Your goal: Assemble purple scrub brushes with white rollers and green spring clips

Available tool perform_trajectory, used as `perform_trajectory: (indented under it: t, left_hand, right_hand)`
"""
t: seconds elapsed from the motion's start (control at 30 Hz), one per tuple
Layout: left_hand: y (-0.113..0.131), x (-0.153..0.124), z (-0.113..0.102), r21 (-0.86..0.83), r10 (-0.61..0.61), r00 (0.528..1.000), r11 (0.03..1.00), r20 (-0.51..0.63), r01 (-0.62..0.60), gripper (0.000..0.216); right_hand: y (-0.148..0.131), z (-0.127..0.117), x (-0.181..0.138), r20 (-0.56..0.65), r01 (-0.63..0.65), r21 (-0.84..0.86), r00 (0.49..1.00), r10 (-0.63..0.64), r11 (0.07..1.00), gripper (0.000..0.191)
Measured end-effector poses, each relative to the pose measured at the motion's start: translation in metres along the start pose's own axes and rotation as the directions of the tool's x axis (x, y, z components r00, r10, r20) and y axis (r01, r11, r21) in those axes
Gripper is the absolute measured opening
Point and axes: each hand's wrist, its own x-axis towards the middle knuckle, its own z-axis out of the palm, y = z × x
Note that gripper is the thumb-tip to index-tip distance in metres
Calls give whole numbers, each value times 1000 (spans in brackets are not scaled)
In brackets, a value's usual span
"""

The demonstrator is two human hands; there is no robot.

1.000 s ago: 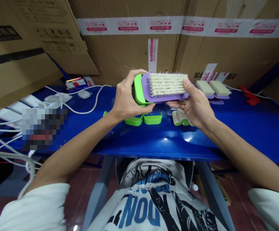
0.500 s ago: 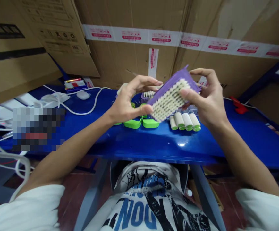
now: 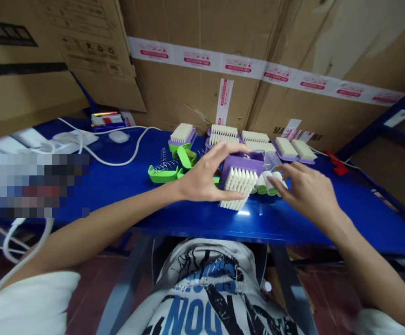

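Observation:
My left hand [image 3: 207, 174] is closed around a purple scrub brush head [image 3: 240, 181] with cream bristles, held tilted above the table's front part. My right hand [image 3: 305, 188] is off the brush, over the short white rollers [image 3: 266, 183] with green ends. Its thumb and forefinger are apart, close to the rollers; whether they touch one cannot be told. Left of the held brush lie green plastic pieces [image 3: 164, 174] and metal coil springs [image 3: 167, 164]. A row of purple brush heads [image 3: 223, 135] stands bristles up along the back.
The blue table [image 3: 188, 218] runs against a tall cardboard sheet [image 3: 174, 88]. On the left are white cables [image 3: 138, 149], a white mouse [image 3: 118, 136] and a small stack of boxes [image 3: 107, 120]. A red object [image 3: 337, 164] lies at the right back.
The brush head has come lower and turned; my left hand alone now holds it. My right hand has let go and moved down to the rollers. More brush heads show at the back.

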Motion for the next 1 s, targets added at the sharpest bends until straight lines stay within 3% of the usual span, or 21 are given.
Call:
perform_trajectory:
  t: [0.1,0.23,0.33,0.4,0.47,0.53,0.57,0.63,0.7,0.77,0.87,1.0]
  left_hand:
    - [5,-4,9,38,58,998,998,2,-58,82]
    - [8,-4,9,49,82,996,996,-18,-81,72]
    - [8,-1,3,39,76,997,996,-17,-75,56]
    - [8,1,0,31,78,997,997,-21,-77,47]
    - [8,1,-1,9,78,996,997,-33,-78,46]
    - [7,-1,0,-51,33,998,998,-53,-35,58]
    - [7,-2,1,-92,-3,998,996,-60,-2,67]
    - [7,-4,2,-163,-77,995,984,-68,65,83]
    - [8,-5,3,-187,-118,990,977,-78,102,87]
    - [9,-5,4,-177,-148,985,976,-92,130,87]
    - [12,-4,4,-161,-155,982,977,-107,137,85]
    - [13,-2,6,-160,-95,985,985,-146,71,78]
  right_hand:
    - [-3,17,-26,116,35,-117,993,-21,993,46]
    - [-10,30,-39,64,98,-150,994,-89,984,38]
    - [-7,32,-40,-120,161,-157,976,-181,974,31]
    - [-2,27,-37,-322,169,-136,924,-204,976,27]
    - [4,14,-29,-509,165,-17,847,-151,986,26]
    - [6,-4,-17,-603,215,227,797,-37,950,30]
    - [5,-13,-10,-602,263,374,799,17,890,32]
    - [1,-28,5,-527,339,620,848,55,707,35]
    - [-5,-39,18,-427,361,728,904,-25,582,35]
    - [-12,-43,29,-362,384,709,918,-162,592,32]
    - [-20,-44,39,-338,449,616,893,-297,648,28]
    - [-24,-41,43,-308,414,647,910,-278,641,29]
